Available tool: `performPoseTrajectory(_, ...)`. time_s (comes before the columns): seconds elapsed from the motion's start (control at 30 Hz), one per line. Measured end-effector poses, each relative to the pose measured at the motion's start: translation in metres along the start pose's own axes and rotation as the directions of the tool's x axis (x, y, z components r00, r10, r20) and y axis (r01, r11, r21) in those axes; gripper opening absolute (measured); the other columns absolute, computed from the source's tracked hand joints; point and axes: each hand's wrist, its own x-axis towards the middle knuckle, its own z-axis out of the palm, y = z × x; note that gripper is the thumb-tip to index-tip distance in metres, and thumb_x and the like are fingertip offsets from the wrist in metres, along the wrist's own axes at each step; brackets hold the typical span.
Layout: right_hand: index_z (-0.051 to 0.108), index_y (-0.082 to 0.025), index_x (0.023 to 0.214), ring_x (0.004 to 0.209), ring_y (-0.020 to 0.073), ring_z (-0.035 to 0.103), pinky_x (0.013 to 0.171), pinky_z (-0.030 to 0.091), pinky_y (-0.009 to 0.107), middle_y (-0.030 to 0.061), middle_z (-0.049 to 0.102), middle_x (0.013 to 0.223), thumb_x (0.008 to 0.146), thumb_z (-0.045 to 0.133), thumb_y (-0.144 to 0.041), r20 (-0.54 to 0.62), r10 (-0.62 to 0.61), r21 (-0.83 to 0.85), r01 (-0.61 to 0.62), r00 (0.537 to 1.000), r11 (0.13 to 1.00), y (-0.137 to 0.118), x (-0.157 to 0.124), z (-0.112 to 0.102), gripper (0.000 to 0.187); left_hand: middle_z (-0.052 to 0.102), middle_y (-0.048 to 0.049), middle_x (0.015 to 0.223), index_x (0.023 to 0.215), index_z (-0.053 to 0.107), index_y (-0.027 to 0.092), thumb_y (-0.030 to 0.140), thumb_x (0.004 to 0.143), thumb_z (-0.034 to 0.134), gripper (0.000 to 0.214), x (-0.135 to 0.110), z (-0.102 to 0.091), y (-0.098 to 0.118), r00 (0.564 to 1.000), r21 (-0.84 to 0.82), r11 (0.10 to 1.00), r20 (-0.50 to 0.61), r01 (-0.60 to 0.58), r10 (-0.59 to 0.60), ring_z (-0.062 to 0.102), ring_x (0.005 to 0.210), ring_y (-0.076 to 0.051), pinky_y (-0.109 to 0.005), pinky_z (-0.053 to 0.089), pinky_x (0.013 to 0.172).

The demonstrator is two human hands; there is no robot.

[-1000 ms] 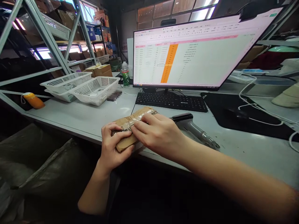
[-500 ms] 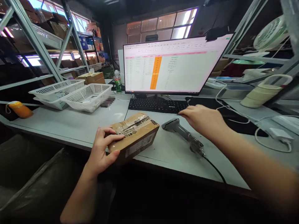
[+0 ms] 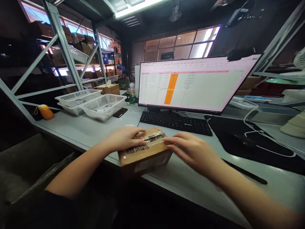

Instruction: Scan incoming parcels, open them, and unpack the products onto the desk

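Note:
A taped brown cardboard box (image 3: pixel 143 156) sits at the front edge of the desk, its upper face crossed by clear tape with black print. My left hand (image 3: pixel 124 138) lies over the box's left upper side, fingers bent onto the top near the tape. At the right end, my right hand (image 3: pixel 188 146) grips the box's edge, fingertips at the end of the tape; its thumb is hidden. A pale label (image 3: pixel 151 163) shows on the side facing me. The barcode scanner seen earlier is out of sight.
Behind the box are a black keyboard (image 3: pixel 176 122) and a monitor (image 3: pixel 195 86) showing a spreadsheet. White baskets (image 3: pixel 105 108), a phone (image 3: pixel 120 112) and an orange bottle (image 3: pixel 46 112) stand left. A black mat (image 3: pixel 233 130) and a slim black object (image 3: pixel 247 173) lie right.
My right hand has come from beside the keyboard to the box's right end. My left hand has shifted from the box's left end onto its top. The view has turned left and up.

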Motion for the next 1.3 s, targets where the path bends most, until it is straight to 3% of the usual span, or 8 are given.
performPoseTrajectory(0.13,0.075,-0.02,0.11,0.099,0.0248,0.065,0.087,0.057,0.039,0.0104,0.073,0.109,0.102,0.058,-0.035,0.017,-0.143,-0.044,0.144,0.99,0.989,-0.052,0.035,0.008,0.024,0.075,-0.0067,0.104,0.131,0.065,0.025,0.038,0.103,0.047,0.035,0.006,-0.004,0.001,0.994,0.105,0.988,0.043,-0.109,0.105,0.071,0.092,-0.026,-0.031,0.048,0.073)
performPoseTrajectory(0.5,0.07,-0.016,0.11,0.102,0.0271,0.056,0.089,0.048,0.041,0.0127,0.064,0.114,0.09,0.075,-0.046,0.382,-0.092,-0.069,0.128,0.92,0.989,-0.062,0.066,-0.025,0.036,0.076,-0.0021,0.107,0.133,0.066,0.034,0.04,0.101,0.042,0.04,0.021,-0.023,-0.014,0.977,0.003,0.985,0.127,-0.173,0.171,0.069,0.088,-0.022,-0.029,0.051,0.076)
performPoseTrajectory(0.63,0.066,-0.019,0.093,0.087,0.0207,0.053,0.074,0.04,0.032,0.0062,0.065,0.097,0.093,0.07,-0.027,0.196,-0.245,-0.104,0.269,0.949,0.958,-0.078,0.043,-0.013,0.009,0.075,-0.0055,0.117,0.132,0.066,0.026,0.045,0.091,0.057,0.046,0.032,-0.032,-0.058,0.988,-0.352,0.935,0.121,-0.046,0.094,0.071,0.098,-0.023,-0.032,0.058,0.081)
performPoseTrajectory(0.83,0.057,-0.021,0.071,0.072,0.0185,0.047,0.068,0.037,0.032,0.0032,0.059,0.072,0.096,0.052,-0.01,-0.022,-0.381,-0.218,0.368,0.924,0.904,-0.08,-0.01,0.006,0.028,0.068,-0.0097,0.133,0.139,0.059,0.026,0.048,0.083,0.07,0.062,0.034,-0.013,-0.088,0.933,-0.536,0.843,0.322,0.043,0.157,0.068,0.117,-0.025,-0.037,0.057,0.093)
performPoseTrajectory(0.97,0.063,-0.02,0.081,0.08,0.0191,0.057,0.07,0.044,0.03,0.0036,0.065,0.085,0.096,0.064,-0.042,0.289,-0.258,0.169,0.216,0.922,0.962,-0.068,0.02,-0.032,0.026,0.07,-0.0084,0.122,0.144,0.055,0.027,0.036,0.088,0.066,0.058,0.013,-0.017,-0.054,0.99,-0.093,0.992,-0.118,-0.083,0.072,0.067,0.111,-0.025,-0.04,0.053,0.096)
performPoseTrajectory(1.1,0.063,-0.023,0.128,0.102,0.0239,0.066,0.076,0.049,0.031,0.009,0.066,0.124,0.092,0.068,-0.037,0.383,0.02,0.077,-0.054,0.923,0.996,-0.063,0.069,-0.04,0.039,0.072,-0.0045,0.098,0.108,0.07,0.022,0.029,0.1,0.053,0.019,-0.024,-0.019,-0.004,0.801,0.253,0.958,-0.543,-0.131,0.253,0.068,0.092,-0.021,-0.034,0.05,0.083)
performPoseTrajectory(1.17,0.048,-0.024,0.149,0.114,0.0314,0.065,0.078,0.051,0.035,0.0135,0.059,0.14,0.083,0.074,-0.031,0.385,0.115,-0.106,-0.079,0.916,0.991,-0.066,0.086,-0.026,0.071,0.071,-0.0025,0.089,0.103,0.066,0.021,0.033,0.104,0.05,0.02,-0.037,-0.01,0.012,0.756,0.212,0.966,-0.605,-0.148,0.249,0.067,0.081,-0.018,-0.03,0.047,0.073)
performPoseTrajectory(1.3,0.049,-0.021,0.15,0.106,0.0344,0.07,0.078,0.053,0.039,0.0155,0.071,0.122,0.088,0.063,-0.026,0.495,0.183,-0.212,-0.087,0.849,0.973,-0.071,0.106,-0.003,0.064,0.07,-0.0033,0.094,0.1,0.066,0.022,0.044,0.106,0.044,0.032,-0.05,0.014,0.01,0.887,0.094,0.971,-0.394,-0.221,0.24,0.065,0.088,-0.02,-0.033,0.047,0.076)
